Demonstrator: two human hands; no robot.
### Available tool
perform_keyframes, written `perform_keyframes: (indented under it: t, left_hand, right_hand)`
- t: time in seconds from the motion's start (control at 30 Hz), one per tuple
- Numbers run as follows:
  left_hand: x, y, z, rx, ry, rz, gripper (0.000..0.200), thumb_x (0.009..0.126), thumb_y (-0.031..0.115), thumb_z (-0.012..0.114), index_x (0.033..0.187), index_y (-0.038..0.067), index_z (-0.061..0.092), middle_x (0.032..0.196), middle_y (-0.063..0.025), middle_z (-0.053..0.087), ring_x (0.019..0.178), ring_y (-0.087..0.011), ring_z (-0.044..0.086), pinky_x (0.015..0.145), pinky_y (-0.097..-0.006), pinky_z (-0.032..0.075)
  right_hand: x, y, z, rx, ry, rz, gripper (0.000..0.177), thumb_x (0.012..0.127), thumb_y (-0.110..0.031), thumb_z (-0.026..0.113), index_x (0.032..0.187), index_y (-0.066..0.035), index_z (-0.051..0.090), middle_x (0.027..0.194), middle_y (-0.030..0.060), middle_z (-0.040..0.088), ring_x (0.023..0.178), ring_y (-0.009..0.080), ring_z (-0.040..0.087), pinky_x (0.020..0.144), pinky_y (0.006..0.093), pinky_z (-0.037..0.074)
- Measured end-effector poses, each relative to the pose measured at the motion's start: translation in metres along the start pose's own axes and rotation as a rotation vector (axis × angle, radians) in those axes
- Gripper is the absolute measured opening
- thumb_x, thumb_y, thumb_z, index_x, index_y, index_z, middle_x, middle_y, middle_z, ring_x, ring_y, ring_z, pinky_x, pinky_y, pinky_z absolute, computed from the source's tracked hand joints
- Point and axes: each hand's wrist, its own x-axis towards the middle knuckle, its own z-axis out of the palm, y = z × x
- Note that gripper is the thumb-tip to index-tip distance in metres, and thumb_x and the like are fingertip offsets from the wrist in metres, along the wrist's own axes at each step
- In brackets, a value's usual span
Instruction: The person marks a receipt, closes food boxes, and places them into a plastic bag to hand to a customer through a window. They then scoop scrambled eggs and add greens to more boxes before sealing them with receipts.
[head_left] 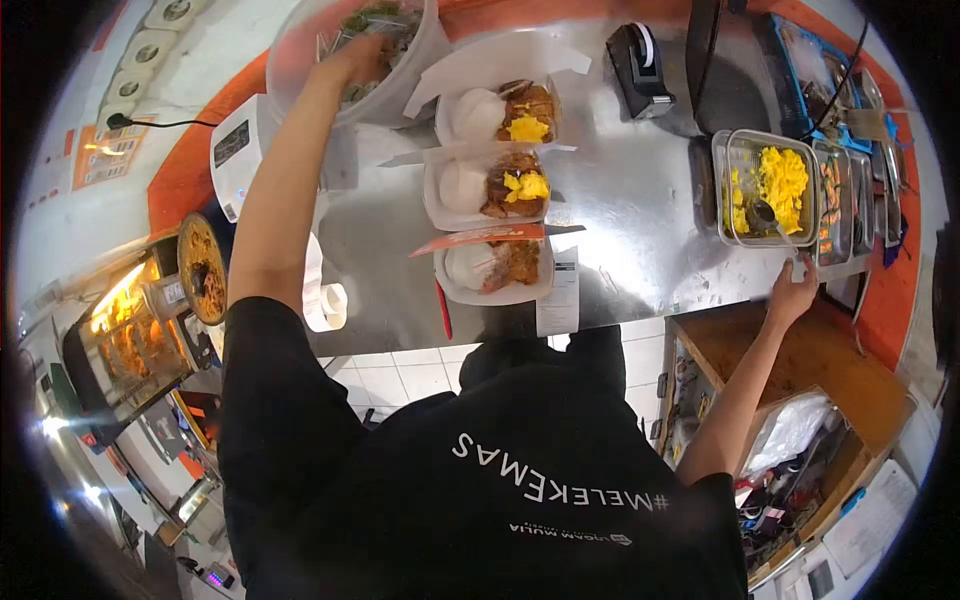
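Head view: right hand (792, 292) grips spoon (778, 232) angled away into egg tray (722, 190); left hand (360, 55): grip unclear.

Counts on the steel counter

Three open white foam meal boxes are counted in a row: a far one (497, 115), a middle one (487, 187) and a near one (492, 268). Yellow egg is seen in two of them. One large clear plastic bowl of greens (400, 60), one black tape dispenser (640, 65), one rectangular steel tray of yellow scrambled egg (768, 150) and one metal serving spoon (765, 213) are counted. The narrower steel trays (832, 200) beside it cannot be counted surely. Two bare hands are seen, the left hand (362, 55) and the right hand (793, 295).
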Motion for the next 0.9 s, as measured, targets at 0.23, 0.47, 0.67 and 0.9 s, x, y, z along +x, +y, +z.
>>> perform_keyframes:
  t: [0.23, 0.47, 0.67, 0.9]
  left_hand:
    - [-0.041, 0.046, -0.052, 0.039, 0.174, -0.065, 0.013, 0.078, 0.017, 0.072, 0.080, 0.004, 0.070, 0.083, -0.0200, 0.072, 0.087, -0.0361, 0.071, 0.080, -0.0469, 0.055]
    - [-0.041, 0.008, -0.059, -0.194, 0.391, -0.075, 0.025, 0.086, 0.028, 0.070, 0.085, 0.003, 0.070, 0.083, -0.0219, 0.072, 0.080, -0.0401, 0.070, 0.075, -0.0490, 0.054]
    - [-0.072, -0.020, -0.070, -0.670, 0.645, -0.248, 0.015, 0.086, 0.005, 0.061, 0.100, 0.005, 0.067, 0.082, -0.0179, 0.071, 0.080, -0.0218, 0.069, 0.076, -0.0389, 0.055]
    - [-0.011, -0.072, -0.051, -0.087, 0.905, -0.050, 0.020, 0.091, 0.013, 0.060, 0.086, -0.003, 0.071, 0.083, -0.0232, 0.072, 0.083, -0.0351, 0.070, 0.079, -0.0447, 0.054]
  right_hand:
    - [-0.099, -0.020, -0.036, 0.422, -0.151, 0.129, 0.030, 0.101, -0.011, 0.064, 0.128, 0.001, 0.065, 0.127, 0.0157, 0.061, 0.112, 0.0271, 0.064, 0.093, 0.0394, 0.054]
    - [-0.154, 0.004, -0.057, 0.446, -0.290, 0.063, 0.027, 0.102, -0.007, 0.060, 0.127, 0.003, 0.064, 0.133, 0.0140, 0.059, 0.113, 0.0247, 0.064, 0.096, 0.0363, 0.054]
    - [-0.156, -0.007, -0.075, 0.554, -0.301, 0.045, 0.023, 0.103, -0.006, 0.060, 0.123, 0.002, 0.065, 0.130, 0.0145, 0.060, 0.112, 0.0249, 0.065, 0.099, 0.0372, 0.053]
    - [-0.153, -0.041, -0.076, 0.521, -0.400, 0.052, 0.019, 0.103, -0.007, 0.061, 0.119, 0.001, 0.066, 0.130, 0.0123, 0.061, 0.109, 0.0212, 0.065, 0.094, 0.0349, 0.054]
